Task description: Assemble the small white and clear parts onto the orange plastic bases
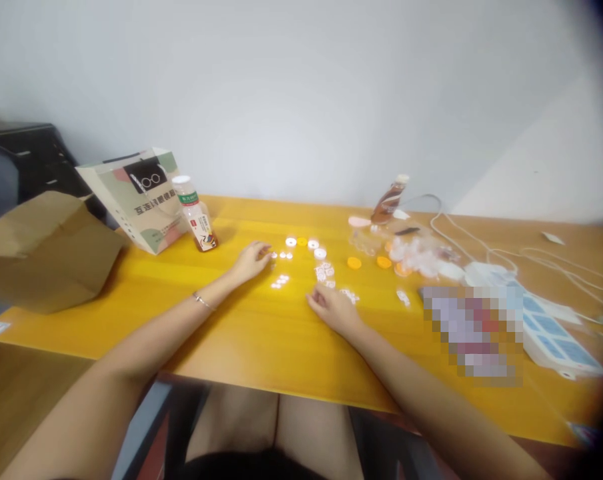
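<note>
My left hand [253,261] rests over the yellow table, fingers loosely stretched and a little apart beside a row of small white pieces [282,256]. A second cluster of small white pieces [280,281] lies just nearer to me. My right hand [333,308] is curled, with its fingertips drawn together; whatever they may hold is hidden. Directly beyond it lies a group of white pieces with cut-out shapes [325,272]. An arc of round discs runs between the hands at the back, with a white disc [291,242] and a yellow disc [302,241] among them.
At the left stand a brown paper bag [51,250], a printed gift bag [141,200] and a drink bottle [196,217]. To the right are orange discs [354,263], a cola bottle [389,200], clear plastic wrapping [416,253], white cables [461,230] and a blue-white pack [556,333].
</note>
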Action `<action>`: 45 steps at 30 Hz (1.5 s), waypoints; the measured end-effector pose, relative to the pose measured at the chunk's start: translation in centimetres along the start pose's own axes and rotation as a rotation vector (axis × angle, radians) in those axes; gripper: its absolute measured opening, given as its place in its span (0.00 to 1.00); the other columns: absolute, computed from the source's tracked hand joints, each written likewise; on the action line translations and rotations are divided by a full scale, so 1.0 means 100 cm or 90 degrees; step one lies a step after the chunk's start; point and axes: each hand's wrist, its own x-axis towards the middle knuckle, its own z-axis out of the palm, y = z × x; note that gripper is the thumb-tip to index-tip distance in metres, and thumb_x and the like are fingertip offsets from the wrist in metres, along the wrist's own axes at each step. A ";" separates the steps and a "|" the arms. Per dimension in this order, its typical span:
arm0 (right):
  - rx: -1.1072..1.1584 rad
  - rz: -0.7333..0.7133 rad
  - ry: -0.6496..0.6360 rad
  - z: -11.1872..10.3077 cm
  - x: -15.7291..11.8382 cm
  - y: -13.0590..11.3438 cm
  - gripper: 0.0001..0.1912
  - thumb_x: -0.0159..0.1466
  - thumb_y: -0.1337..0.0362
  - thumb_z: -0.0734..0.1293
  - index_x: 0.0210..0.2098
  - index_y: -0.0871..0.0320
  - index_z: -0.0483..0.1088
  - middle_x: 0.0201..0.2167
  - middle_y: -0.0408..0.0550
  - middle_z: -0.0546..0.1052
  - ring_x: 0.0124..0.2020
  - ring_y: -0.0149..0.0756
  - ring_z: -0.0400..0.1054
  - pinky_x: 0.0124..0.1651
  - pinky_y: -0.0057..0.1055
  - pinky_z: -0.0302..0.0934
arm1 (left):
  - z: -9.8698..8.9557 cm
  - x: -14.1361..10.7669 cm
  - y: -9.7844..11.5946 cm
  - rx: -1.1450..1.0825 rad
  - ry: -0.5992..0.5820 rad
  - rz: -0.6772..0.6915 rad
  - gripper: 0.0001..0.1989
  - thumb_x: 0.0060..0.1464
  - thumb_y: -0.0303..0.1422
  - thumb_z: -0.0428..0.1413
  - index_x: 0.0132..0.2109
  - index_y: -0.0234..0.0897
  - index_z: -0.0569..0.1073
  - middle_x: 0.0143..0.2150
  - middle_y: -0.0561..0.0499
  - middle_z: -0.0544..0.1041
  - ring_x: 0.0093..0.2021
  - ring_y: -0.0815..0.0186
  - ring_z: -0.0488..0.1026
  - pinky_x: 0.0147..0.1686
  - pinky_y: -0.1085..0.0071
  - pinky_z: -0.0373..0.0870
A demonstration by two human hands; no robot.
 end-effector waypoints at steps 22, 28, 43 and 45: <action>0.124 -0.010 -0.075 -0.011 0.011 0.012 0.11 0.57 0.58 0.59 0.23 0.57 0.63 0.18 0.40 0.67 0.20 0.28 0.58 0.25 0.25 0.50 | 0.012 -0.052 0.057 -0.109 -0.154 0.237 0.10 0.53 0.35 0.50 0.36 0.37 0.74 0.37 0.49 0.74 0.40 0.66 0.69 0.44 0.70 0.62; 0.149 0.004 -0.085 -0.015 0.010 0.011 0.11 0.57 0.57 0.60 0.24 0.58 0.65 0.19 0.40 0.67 0.21 0.28 0.58 0.25 0.25 0.51 | 0.021 -0.055 0.056 -0.035 -0.171 0.263 0.09 0.52 0.34 0.50 0.35 0.37 0.73 0.39 0.49 0.73 0.42 0.65 0.68 0.46 0.68 0.61; 0.167 0.010 -0.087 -0.016 0.010 0.011 0.10 0.56 0.58 0.60 0.24 0.58 0.64 0.19 0.40 0.67 0.21 0.28 0.58 0.25 0.25 0.53 | -0.002 -0.010 0.007 -0.007 -0.028 0.081 0.10 0.52 0.31 0.50 0.38 0.34 0.74 0.38 0.47 0.75 0.40 0.65 0.71 0.43 0.68 0.66; 0.162 0.009 -0.089 -0.017 0.009 0.011 0.11 0.56 0.58 0.60 0.24 0.58 0.64 0.19 0.41 0.67 0.21 0.28 0.58 0.25 0.25 0.53 | -0.005 -0.003 -0.006 0.005 -0.062 0.074 0.10 0.51 0.31 0.51 0.37 0.34 0.75 0.37 0.47 0.75 0.39 0.65 0.71 0.41 0.69 0.66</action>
